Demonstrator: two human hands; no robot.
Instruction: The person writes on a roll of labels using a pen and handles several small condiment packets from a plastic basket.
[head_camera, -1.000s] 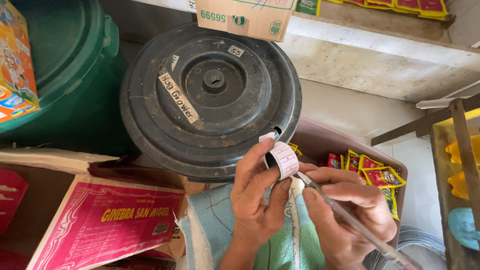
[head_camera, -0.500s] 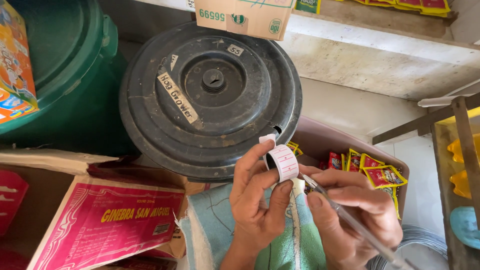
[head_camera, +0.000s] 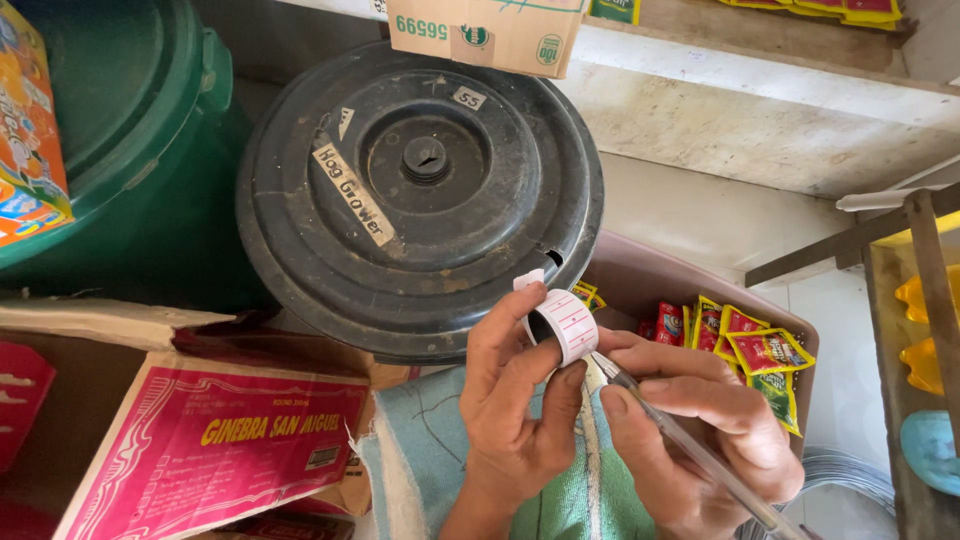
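A round black bin lid (head_camera: 420, 200) with paper labels fills the centre, beside a green plastic drum (head_camera: 120, 150). A pink-and-red printed carton (head_camera: 210, 450) lies lower left. Red and yellow sachets (head_camera: 745, 345) sit in a brown tub (head_camera: 660, 275), under a concrete shelf (head_camera: 760, 110) carrying a cardboard box (head_camera: 485, 35).

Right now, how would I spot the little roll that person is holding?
Find the big black round lid. At its lower edge, the left hand pinches a small roll of white price labels with red lines, the only roll there, beside the pen.
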